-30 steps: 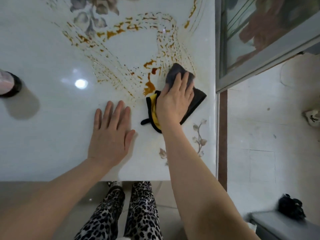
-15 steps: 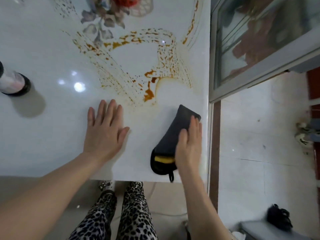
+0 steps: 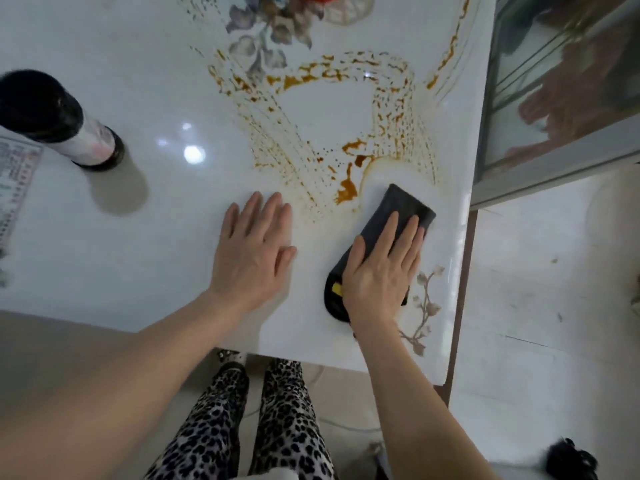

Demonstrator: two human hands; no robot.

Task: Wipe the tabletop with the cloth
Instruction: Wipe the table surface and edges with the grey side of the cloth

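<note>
Her right hand [image 3: 379, 271] lies flat, fingers straight, pressing the dark grey cloth [image 3: 391, 216] onto the white tabletop [image 3: 104, 237] near its right edge; her left hand [image 3: 254, 251] is spread beside it. Mid-wipe, I'd say: next, push up through the brown sauce smears [image 3: 346, 192].

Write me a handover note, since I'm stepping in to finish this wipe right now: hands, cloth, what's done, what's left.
Left hand: flat on the tabletop, holding nothing, bracing.
Right hand: straight fingers pressing the dark cloth onto the table near the right edge.
Done: a clean patch just beyond the cloth, ringed by a faint smear.
Left: the brown spill beside the cloth, plus the speckled streaks arcing toward the far side and right edge.
A bottle stands at far left, apart from the mess.
</note>
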